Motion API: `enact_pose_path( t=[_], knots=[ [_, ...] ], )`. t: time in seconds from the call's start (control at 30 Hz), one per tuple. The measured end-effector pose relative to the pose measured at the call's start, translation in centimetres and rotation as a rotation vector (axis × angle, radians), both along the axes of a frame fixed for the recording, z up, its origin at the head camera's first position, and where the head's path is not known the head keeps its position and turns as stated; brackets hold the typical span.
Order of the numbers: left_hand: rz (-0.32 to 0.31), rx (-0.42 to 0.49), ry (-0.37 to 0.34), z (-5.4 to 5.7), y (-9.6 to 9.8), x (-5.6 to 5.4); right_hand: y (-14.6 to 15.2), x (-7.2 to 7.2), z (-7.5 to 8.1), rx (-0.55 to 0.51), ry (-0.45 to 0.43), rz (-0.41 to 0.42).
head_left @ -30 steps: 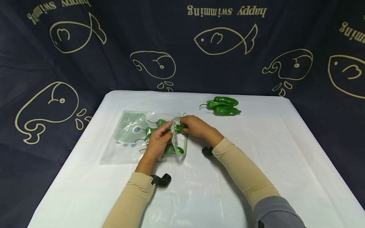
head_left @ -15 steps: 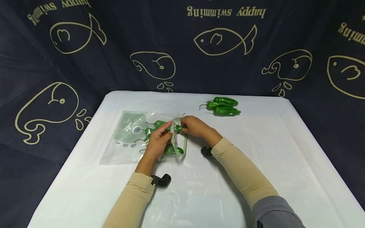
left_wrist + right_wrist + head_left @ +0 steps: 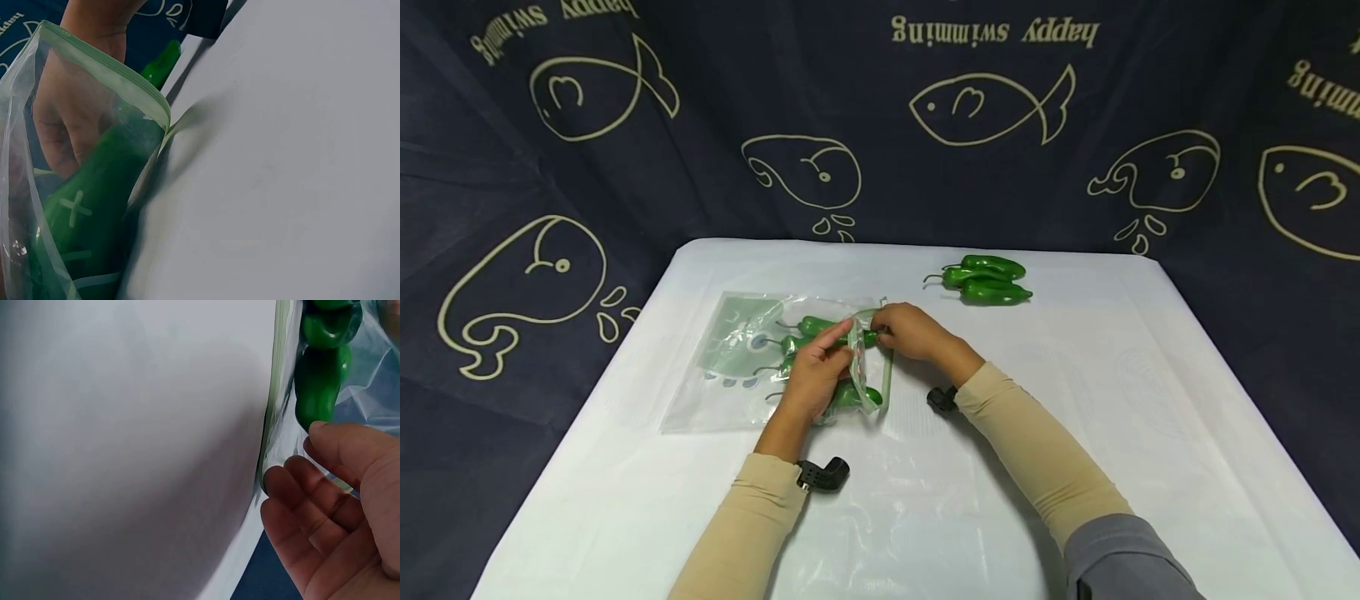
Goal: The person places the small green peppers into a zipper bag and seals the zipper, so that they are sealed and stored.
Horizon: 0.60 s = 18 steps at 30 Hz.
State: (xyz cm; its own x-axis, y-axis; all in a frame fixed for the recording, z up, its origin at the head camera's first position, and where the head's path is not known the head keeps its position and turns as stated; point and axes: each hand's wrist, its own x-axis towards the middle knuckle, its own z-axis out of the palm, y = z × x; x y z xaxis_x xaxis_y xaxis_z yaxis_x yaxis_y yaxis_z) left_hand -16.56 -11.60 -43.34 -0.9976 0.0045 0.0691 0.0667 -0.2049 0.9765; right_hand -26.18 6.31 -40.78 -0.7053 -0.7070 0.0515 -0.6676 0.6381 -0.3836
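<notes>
A clear plastic zip bag [image 3: 692,408] with a pale green print lies flat on the table, several green peppers inside, their stems to the left. Its mouth, edged by a green strip [image 3: 112,75], faces right. My left hand [image 3: 812,375] holds the upper layer of the mouth raised between thumb and fingers. At the opening, my right hand [image 3: 913,335] pinches the tip of a green pepper [image 3: 319,394] with thumb and forefinger, the other fingers loosely bent. That pepper's stem end [image 3: 812,326] shows through the plastic. The left hand hides part of the peppers.
Three more green peppers [image 3: 992,290] lie together near the table's back edge, right of the bag. A dark cloth [image 3: 880,192] with fish and whale drawings hangs behind the white table [image 3: 1075,375].
The pepper at the right hand has slid a little left, deeper into the bag. The right hand has shifted slightly left with it; the left hand has stayed in place.
</notes>
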Motion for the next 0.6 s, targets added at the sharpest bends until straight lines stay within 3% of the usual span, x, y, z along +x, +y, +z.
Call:
enact_pose_path(
  t=[0.3, 0.6],
  knots=[
    [0.0, 0.014, -0.019, 0.2, -0.1, -0.2, -0.7, -0.3, 0.3, 0.004, 0.04, -0.064],
    [-0.007, 0.027, -0.015, 0.1, -0.1, 0.0, -1.1, -0.3, 0.1, 0.044, 0.043, -0.07]
  ],
)
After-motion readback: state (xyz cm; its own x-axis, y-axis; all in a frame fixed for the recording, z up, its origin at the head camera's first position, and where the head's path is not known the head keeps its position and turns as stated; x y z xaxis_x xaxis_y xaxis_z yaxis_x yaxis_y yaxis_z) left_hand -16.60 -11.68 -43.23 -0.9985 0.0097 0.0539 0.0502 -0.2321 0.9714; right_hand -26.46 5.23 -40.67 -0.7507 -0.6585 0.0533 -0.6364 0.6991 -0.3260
